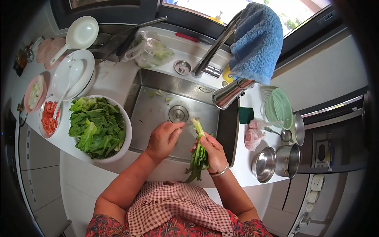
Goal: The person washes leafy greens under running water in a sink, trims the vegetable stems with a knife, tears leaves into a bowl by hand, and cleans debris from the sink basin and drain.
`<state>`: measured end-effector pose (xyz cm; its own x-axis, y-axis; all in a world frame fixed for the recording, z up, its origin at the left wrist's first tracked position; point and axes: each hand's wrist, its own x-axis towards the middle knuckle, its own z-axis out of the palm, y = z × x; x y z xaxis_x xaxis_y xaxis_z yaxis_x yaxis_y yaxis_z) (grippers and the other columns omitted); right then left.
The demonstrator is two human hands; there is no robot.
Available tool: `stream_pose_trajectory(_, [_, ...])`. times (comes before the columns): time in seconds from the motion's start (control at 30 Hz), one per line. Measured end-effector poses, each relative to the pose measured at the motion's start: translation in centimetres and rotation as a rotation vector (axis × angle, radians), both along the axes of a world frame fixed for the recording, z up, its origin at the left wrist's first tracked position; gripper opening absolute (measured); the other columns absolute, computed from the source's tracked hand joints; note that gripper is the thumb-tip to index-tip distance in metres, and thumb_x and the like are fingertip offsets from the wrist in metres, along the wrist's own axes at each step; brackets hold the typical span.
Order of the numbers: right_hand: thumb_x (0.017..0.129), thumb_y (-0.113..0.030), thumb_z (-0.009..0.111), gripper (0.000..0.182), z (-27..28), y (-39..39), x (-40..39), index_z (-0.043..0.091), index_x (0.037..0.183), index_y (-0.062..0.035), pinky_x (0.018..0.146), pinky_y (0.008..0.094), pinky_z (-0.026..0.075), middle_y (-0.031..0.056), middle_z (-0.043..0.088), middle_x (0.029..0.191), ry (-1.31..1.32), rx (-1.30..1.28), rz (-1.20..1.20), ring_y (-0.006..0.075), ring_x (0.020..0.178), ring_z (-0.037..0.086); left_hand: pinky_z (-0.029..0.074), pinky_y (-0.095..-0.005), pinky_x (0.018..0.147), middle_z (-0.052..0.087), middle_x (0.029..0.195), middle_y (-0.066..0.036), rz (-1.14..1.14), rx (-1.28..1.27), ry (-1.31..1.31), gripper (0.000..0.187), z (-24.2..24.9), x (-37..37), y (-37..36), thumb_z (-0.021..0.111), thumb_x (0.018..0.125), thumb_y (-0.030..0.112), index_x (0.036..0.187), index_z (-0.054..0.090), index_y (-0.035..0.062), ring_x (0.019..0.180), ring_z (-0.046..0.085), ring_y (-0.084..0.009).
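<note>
- Right hand (214, 152): closed around the middle of a leafy green stalk (199, 152), holding it upright over the front edge of the sink (158, 114), pale root end uppermost and leaves hanging down toward the apron (173, 201).
- Left hand (164, 138): fingers drawn together beside the pale stem end, thumb and fingertips close to it; whether they pinch a leaf base or a small tool cannot be told.
- Position of the stalk: above the sink's near rim, between the two hands, just below the faucet head (229, 94).
- Risk 1: the hanging leaves extend past the sink rim, so any piece that breaks free would probably fall on the apron or the floor rather than into the basin.
- Risk 2: a wet stem gripped at mid-length could slip through the right hand if the left pulls hard at the end.
- Risk 3: trimmings already lie near the drain (178, 113); further scraps could likely block it.
- Risk 4: the bowl of washed greens (98, 126) sits on the table touching the sink's left edge, near the left forearm; an outward elbow movement might nudge it.
- Risk 5: the blue towel (256, 43) draped on the faucet hangs over the work area and could drip or slide down.
</note>
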<state>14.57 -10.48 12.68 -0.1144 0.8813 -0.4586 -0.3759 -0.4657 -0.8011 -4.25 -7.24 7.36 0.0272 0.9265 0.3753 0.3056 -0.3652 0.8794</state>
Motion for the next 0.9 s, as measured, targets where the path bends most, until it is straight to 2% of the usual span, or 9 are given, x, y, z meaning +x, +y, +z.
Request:
stream_pose_trajectory(0.1, [0.098, -0.016, 0.054, 0.034, -0.1, -0.3, 0.5, 0.054, 0.128, -0.0007, 0.079, 0.0359, 0.055, 0.0040, 0.060, 0.091, -0.067, 0.046, 0.027, 0.0146, 0.081, 0.061, 0.047, -0.0288, 0.066, 0.063, 0.081, -0.006, 0.103, -0.285, -0.167, 0.021, -5.2, -1.3, 0.9, 0.060, 0.092, 0.011, 0.111, 0.065, 0.0048, 0.069, 0.056, -0.0154])
stream_pose_trajectory(0.2, [0.099, -0.018, 0.051, 0.036, 0.2, -0.1, 0.9, 0.052, 0.130, -0.0008, 0.080, 0.0384, 0.056, 0.0065, 0.063, 0.092, -0.031, -0.005, -0.036, 0.0161, 0.084, 0.063, 0.045, -0.0259, 0.064, 0.058, 0.078, 0.002, 0.108, -0.469, -0.245, 0.021, -4.0, -1.9, 0.7, 0.059, 0.093, 0.011, 0.112, 0.065, 0.0038, 0.069, 0.049, -0.0077])
stream_pose_trajectory(0.37, [0.101, -0.025, 0.045, 0.038, -0.9, 0.8, 1.4, 0.049, 0.131, -0.0010, 0.082, 0.0422, 0.055, 0.0107, 0.064, 0.094, 0.171, -0.041, -0.035, 0.0195, 0.086, 0.064, 0.048, -0.0292, 0.065, 0.064, 0.083, -0.007, -0.195, -0.162, -0.082, 0.021, 3.1, -0.5, -0.7, 0.062, 0.089, 0.009, 0.110, 0.065, 0.0062, 0.070, 0.058, -0.0162])
stream_pose_trajectory(0.43, [0.102, -0.027, 0.043, 0.039, -0.9, 0.8, 1.0, 0.048, 0.131, -0.0011, 0.083, 0.0432, 0.055, 0.0118, 0.064, 0.095, 0.215, -0.051, -0.032, 0.0202, 0.086, 0.065, 0.048, -0.0289, 0.066, 0.064, 0.084, -0.008, -0.245, -0.054, -0.053, 0.022, 2.9, 0.2, -0.4, 0.063, 0.088, 0.007, 0.110, 0.065, 0.0060, 0.072, 0.059, -0.0168])
stream_pose_trajectory(0.5, [0.102, -0.027, 0.042, 0.033, -0.5, 0.6, 0.5, 0.053, 0.120, -0.0017, 0.081, 0.0396, 0.054, 0.0121, 0.063, 0.099, 0.229, -0.057, -0.014, 0.0242, 0.087, 0.065, 0.049, -0.0315, 0.068, 0.065, 0.089, -0.009, -0.306, 0.069, 0.021, 0.023, 2.3, 0.5, -0.1, 0.064, 0.086, 0.005, 0.109, 0.066, 0.0063, 0.075, 0.061, -0.0213])
stream_pose_trajectory(0.63, [0.102, -0.027, 0.041, 0.034, -0.2, 0.5, -0.3, 0.052, 0.121, -0.0018, 0.086, 0.0426, 0.054, 0.0107, 0.061, 0.100, 0.281, -0.084, -0.050, 0.0220, 0.088, 0.063, 0.050, -0.0341, 0.069, 0.066, 0.090, -0.009, -0.281, -0.035, -0.016, 0.023, 2.0, 0.2, -0.1, 0.064, 0.086, 0.005, 0.109, 0.066, 0.0064, 0.077, 0.062, -0.0238])
stream_pose_trajectory(0.7, [0.102, -0.026, 0.041, 0.033, -0.1, 0.5, -0.6, 0.050, 0.122, -0.0022, 0.089, 0.0450, 0.052, 0.0092, 0.059, 0.099, 0.328, -0.091, -0.073, 0.0208, 0.088, 0.061, 0.050, -0.0361, 0.069, 0.067, 0.090, -0.010, -0.237, 0.143, 0.127, 0.024, 1.5, 0.1, 0.4, 0.064, 0.084, 0.005, 0.108, 0.066, 0.0067, 0.077, 0.061, -0.0264])
stream_pose_trajectory(0.8, [0.102, -0.025, 0.042, 0.032, 0.2, 0.4, -0.9, 0.049, 0.123, -0.0026, 0.090, 0.0461, 0.052, 0.0083, 0.058, 0.098, 0.344, -0.104, -0.103, 0.0204, 0.087, 0.060, 0.050, -0.0374, 0.069, 0.067, 0.090, -0.011, -0.106, 0.151, 0.116, 0.025, 0.7, -0.2, 0.9, 0.063, 0.083, 0.005, 0.108, 0.066, 0.0075, 0.078, 0.061, -0.0294])
stream_pose_trajectory(0.9, [0.102, -0.025, 0.042, 0.031, -0.1, 0.3, -0.8, 0.049, 0.123, -0.0028, 0.090, 0.0472, 0.051, 0.0081, 0.057, 0.097, 0.370, -0.121, -0.113, 0.0206, 0.086, 0.060, 0.048, -0.0324, 0.067, 0.065, 0.085, -0.007, -0.044, 0.209, 0.253, 0.022, 0.0, -0.5, 0.9, 0.063, 0.087, 0.007, 0.109, 0.065, 0.0058, 0.073, 0.059, -0.0214])
